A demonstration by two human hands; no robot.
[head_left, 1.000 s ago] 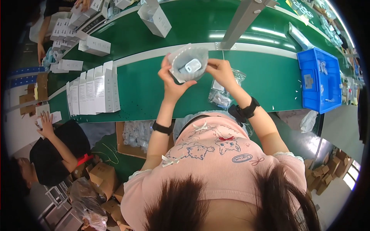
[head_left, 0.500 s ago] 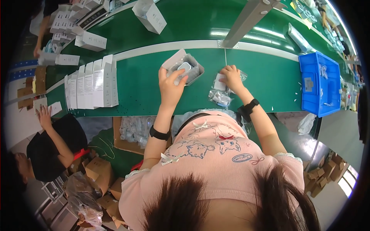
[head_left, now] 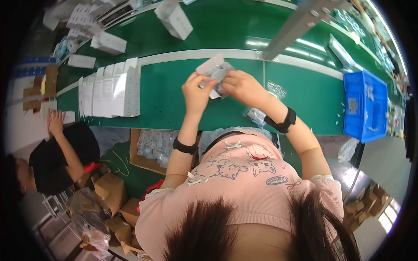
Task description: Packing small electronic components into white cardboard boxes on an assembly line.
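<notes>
We find the left hand (head_left: 196,93) gripping a small open carton (head_left: 210,64) by its near left side, while the right hand (head_left: 241,88) has its fingers bunched at the carton's mouth, and we cannot tell whether they pinch anything. The carton, held tilted above the green surface (head_left: 167,89) in front of the person's body, shows a plain white flap standing up and crumpled, greyish, see-through plastic inside, its remaining contents hidden by the fingers. Outward, we note clear packets (head_left: 257,115) near the right forearm, upright white cartons (head_left: 109,89) leftward and a blue bin (head_left: 352,119) far right.
</notes>
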